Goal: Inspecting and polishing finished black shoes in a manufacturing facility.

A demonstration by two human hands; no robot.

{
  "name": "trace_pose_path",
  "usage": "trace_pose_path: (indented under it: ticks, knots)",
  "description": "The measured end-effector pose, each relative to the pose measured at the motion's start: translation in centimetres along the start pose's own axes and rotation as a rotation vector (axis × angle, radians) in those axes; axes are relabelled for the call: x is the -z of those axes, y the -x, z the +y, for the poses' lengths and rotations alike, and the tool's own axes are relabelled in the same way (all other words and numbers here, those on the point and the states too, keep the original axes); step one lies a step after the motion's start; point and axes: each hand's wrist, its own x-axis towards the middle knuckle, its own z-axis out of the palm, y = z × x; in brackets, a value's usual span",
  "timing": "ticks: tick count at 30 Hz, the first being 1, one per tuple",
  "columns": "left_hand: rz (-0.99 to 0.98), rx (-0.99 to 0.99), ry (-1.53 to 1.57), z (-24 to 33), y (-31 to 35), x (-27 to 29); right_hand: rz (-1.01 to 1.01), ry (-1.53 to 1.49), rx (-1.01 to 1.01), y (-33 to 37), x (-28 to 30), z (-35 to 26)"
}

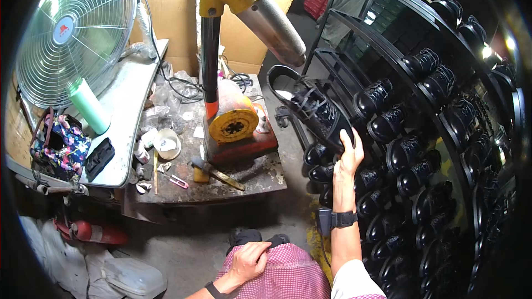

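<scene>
My right hand [349, 155] is closed round the toe end of a black lace-up shoe [318, 108]. The shoe is held up in front of the rack, its collar opening pointing toward the upper left and its laces showing. In my lap, my left hand [249, 263] lies on a pink-and-white checked apron [293, 277], its fingers curled together at the cloth's upper edge. Left of the held shoe stands a machine with a yellow round disc [234, 125] and a yellow-and-metal lamp-like tube [271, 25] above it.
A rack [407, 69] with several black shoes [404, 152] fills the right side. On the worktable [260, 180] lie a hammer [219, 175], a small bowl [167, 144] and plastic bags. A large fan [72, 33] and green bottle [88, 105] stand left; a red extinguisher [100, 233] lies below.
</scene>
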Motion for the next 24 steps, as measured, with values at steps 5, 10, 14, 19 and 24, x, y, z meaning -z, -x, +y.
trace_pose_path:
  ticks: [5, 10, 14, 19, 24]
  knots:
    - [-0.005, 0.000, 0.031, 0.1, 0.0, -0.1, 0.011, -0.096, -0.360, 0.7, 4.4, 1.3]
    - [-0.007, 0.010, 0.040, 0.1, 0.0, -0.1, 0.027, -0.221, -0.524, 1.6, 3.4, 0.8]
    - [-0.003, -0.003, 0.052, 0.3, -0.2, -0.1, 0.016, -0.198, -0.596, 0.9, 3.9, 1.7]
    - [0.008, 0.000, 0.027, -0.1, -0.1, 0.0, 0.094, -0.210, -0.725, 1.8, 1.2, 2.3]
    - [0.000, 0.008, 0.039, -0.1, -0.2, -0.2, 0.059, -0.227, -0.856, 1.7, -0.5, 1.7]
